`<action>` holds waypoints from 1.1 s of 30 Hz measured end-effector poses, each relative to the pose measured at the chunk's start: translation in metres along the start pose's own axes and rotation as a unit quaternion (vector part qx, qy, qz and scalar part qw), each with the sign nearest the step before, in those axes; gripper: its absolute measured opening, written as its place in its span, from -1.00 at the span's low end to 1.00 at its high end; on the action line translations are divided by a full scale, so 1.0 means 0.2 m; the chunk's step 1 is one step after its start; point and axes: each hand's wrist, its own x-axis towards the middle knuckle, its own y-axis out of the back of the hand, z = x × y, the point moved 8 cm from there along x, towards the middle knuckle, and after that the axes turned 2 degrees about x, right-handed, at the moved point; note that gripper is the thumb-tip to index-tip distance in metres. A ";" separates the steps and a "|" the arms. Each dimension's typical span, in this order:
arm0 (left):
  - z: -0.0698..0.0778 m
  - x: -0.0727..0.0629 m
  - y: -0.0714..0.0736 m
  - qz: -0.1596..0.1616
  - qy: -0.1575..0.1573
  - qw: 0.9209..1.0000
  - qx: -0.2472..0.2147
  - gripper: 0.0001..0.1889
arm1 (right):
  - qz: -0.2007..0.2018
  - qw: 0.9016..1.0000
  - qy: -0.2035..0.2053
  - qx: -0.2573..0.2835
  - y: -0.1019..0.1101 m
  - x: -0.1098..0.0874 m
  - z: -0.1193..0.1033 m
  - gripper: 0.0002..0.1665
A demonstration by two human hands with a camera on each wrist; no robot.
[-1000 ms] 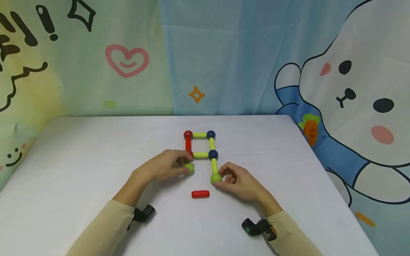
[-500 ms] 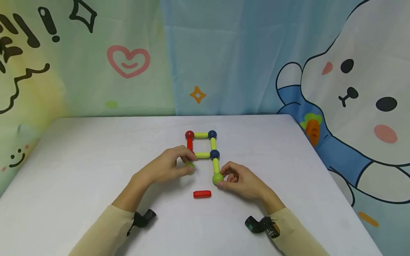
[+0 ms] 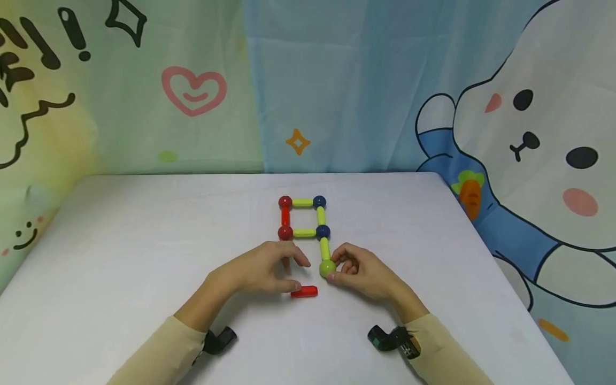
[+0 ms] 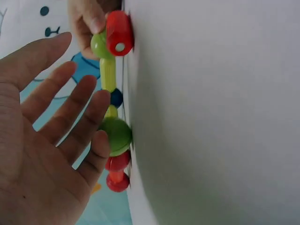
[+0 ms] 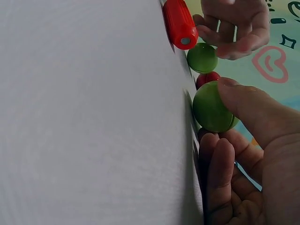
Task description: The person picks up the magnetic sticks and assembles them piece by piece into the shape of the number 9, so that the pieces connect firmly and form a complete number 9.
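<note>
On the white table, toy sticks and balls form a square: two red balls (image 3: 285, 233), two blue balls (image 3: 323, 231), yellow-green sticks (image 3: 303, 233) and one red stick (image 3: 285, 216). From the nearer blue ball another yellow-green stick (image 3: 325, 248) runs toward me, ending in a green ball (image 3: 327, 268). My right hand (image 3: 363, 272) pinches that ball between thumb and fingers. My left hand (image 3: 262, 270), fingers spread and holding nothing, hovers with its thumb overlapping a loose red stick (image 3: 305, 291). A second green ball (image 4: 116, 136) sits below the left fingers, hidden in the head view.
The white tabletop (image 3: 144, 240) stretches around the pieces. Behind it hangs a printed curtain (image 3: 337, 80). Each wrist carries a small black camera, one by the left sleeve (image 3: 218, 341), one by the right (image 3: 385, 338).
My left hand has let go of the second green ball near the red corner and moved toward me, over to the loose red stick. My right hand keeps its place on its ball.
</note>
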 end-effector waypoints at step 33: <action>0.00 0.05 -0.12 -0.058 0.033 0.993 0.101 -0.78 | 0.004 1.000 0.001 0.012 0.00 -0.01 -0.01 -0.59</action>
